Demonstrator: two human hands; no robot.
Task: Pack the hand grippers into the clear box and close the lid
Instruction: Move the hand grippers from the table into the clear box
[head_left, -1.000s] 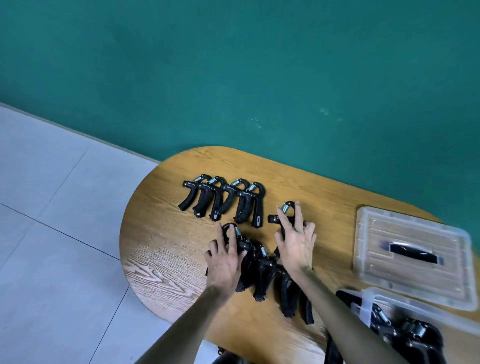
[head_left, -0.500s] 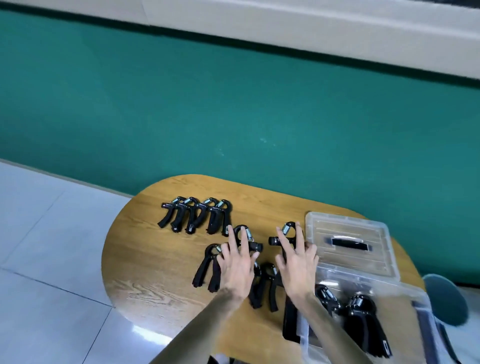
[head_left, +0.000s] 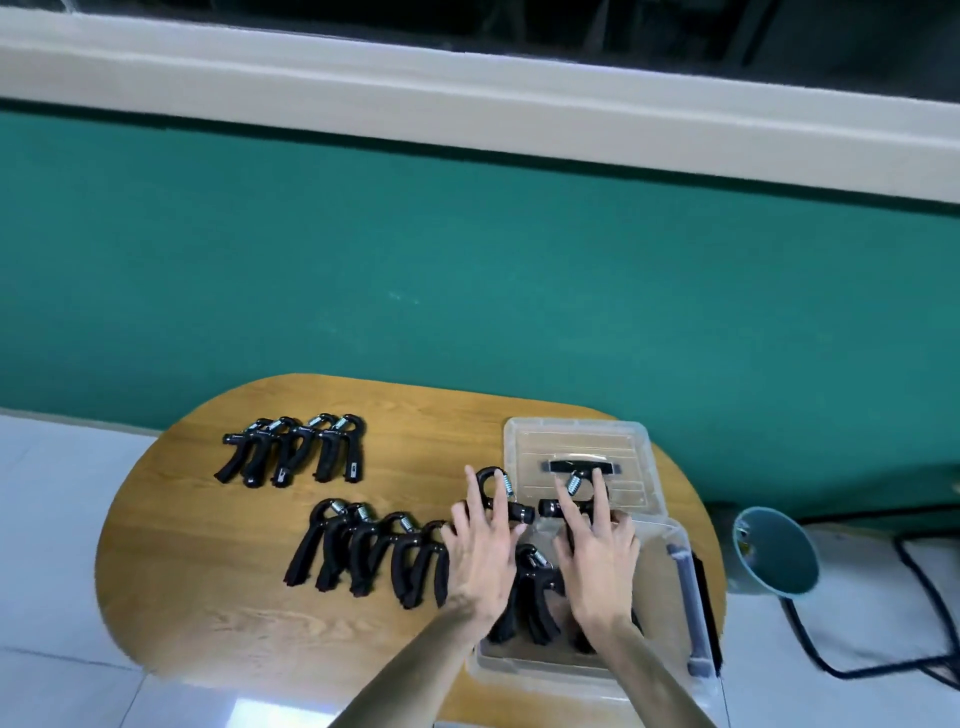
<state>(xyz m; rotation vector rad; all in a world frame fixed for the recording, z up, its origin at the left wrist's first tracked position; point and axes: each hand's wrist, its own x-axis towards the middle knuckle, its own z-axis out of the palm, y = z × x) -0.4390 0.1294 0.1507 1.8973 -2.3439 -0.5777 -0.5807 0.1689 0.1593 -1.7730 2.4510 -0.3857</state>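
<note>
Head view is showing the left hand (head_left: 480, 551) and right hand (head_left: 597, 551) each gripping one hand gripper (head_left: 496, 493) over the clear box (head_left: 675, 670). Nine are remaining on the counter (head_left: 171, 571). Loosely held, one could be snagging the rim and dropping outside.

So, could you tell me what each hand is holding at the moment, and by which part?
Each holds one hand gripper by its handles: the left hand a gripper over the table, the right hand another gripper above the clear box.

Even, soft indoor light, bright glare patch on the floor tiles (head_left: 262, 713), faint shadows, slight overall blur, wide-angle bending at the edges
</note>
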